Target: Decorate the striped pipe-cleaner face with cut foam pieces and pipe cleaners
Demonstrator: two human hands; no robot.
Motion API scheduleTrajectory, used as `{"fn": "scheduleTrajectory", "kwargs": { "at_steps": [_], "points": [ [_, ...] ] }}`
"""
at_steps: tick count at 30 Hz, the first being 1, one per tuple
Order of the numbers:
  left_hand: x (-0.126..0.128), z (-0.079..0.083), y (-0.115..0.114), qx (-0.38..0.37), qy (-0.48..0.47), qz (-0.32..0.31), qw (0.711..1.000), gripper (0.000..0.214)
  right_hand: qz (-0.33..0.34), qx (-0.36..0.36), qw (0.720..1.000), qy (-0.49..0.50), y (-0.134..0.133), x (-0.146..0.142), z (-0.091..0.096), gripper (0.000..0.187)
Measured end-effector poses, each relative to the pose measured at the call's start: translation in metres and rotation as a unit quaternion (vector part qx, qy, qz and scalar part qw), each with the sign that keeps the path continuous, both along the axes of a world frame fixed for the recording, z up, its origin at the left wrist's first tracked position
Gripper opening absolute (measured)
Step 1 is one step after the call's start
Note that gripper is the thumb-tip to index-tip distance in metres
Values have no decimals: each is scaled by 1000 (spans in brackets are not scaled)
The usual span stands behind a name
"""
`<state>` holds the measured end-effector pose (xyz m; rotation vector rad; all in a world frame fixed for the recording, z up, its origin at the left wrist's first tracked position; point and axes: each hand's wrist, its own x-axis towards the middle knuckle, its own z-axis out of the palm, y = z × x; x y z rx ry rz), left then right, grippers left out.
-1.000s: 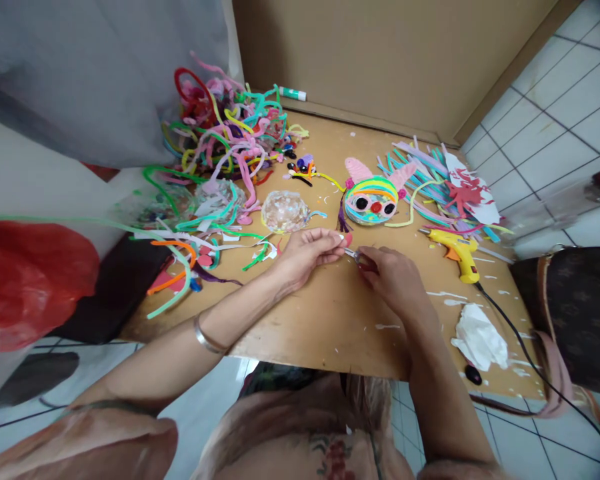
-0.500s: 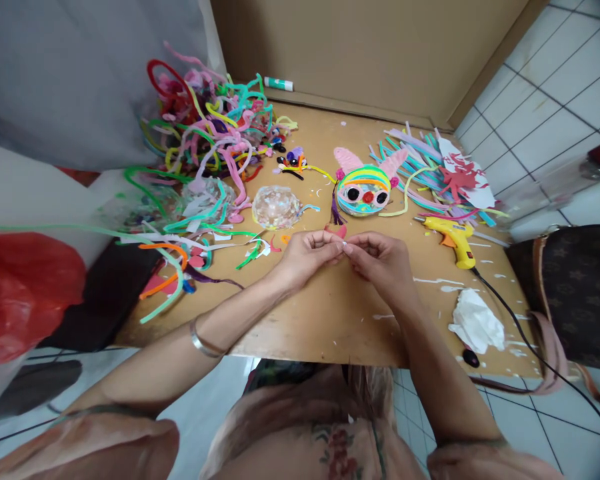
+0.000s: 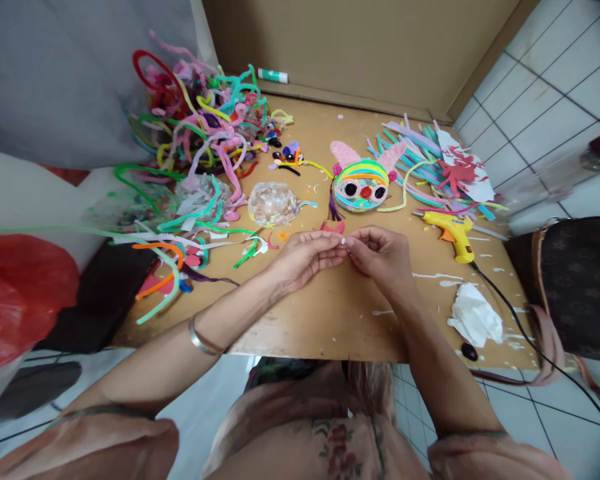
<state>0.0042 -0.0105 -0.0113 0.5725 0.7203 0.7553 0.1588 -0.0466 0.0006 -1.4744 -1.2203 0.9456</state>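
My left hand [image 3: 316, 257] and my right hand [image 3: 380, 253] meet over the middle of the table, fingertips almost touching. Between them is a tiny white piece [image 3: 343, 241], too small to name, pinched at the fingertips. Just behind my left fingers lies a red curved scrap [image 3: 333, 227]. Beyond the hands sits a striped animal face [image 3: 363, 190] with pink ears, black eyes and a red nose, made of pipe cleaners on a clear shell. To its left rests a clear plastic shell [image 3: 273, 203].
A tangled heap of pipe cleaners [image 3: 205, 127] fills the back left. Straighter pipe cleaners [image 3: 415, 160] lie back right. A yellow glue gun [image 3: 453, 233], its black cord trailing, and crumpled tissue [image 3: 475, 313] are at right, beside a brown bag [image 3: 575, 287]. A glue stick [image 3: 273, 76] lies behind.
My left fingers have opened out a little and lie straighter, so the small white piece shows more clearly. The view has shifted slightly; the things on the table stay put.
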Motion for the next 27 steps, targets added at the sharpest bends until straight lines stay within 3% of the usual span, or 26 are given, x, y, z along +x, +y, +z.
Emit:
{"fn": "scheduleTrajectory", "kwargs": {
  "at_steps": [9,17,27],
  "points": [
    [0,-1,-1,4,-5,-4,1000,10,-12,17,999,-31,-2,-3,1,24],
    [0,-1,-2,11,-3,6,1000,11,12,-11,999,40,3,0,-3,29],
    [1,0,-1,-11,-5,8,1000,12,2,-2,999,42,5,0,-9,32]
  ]
}}
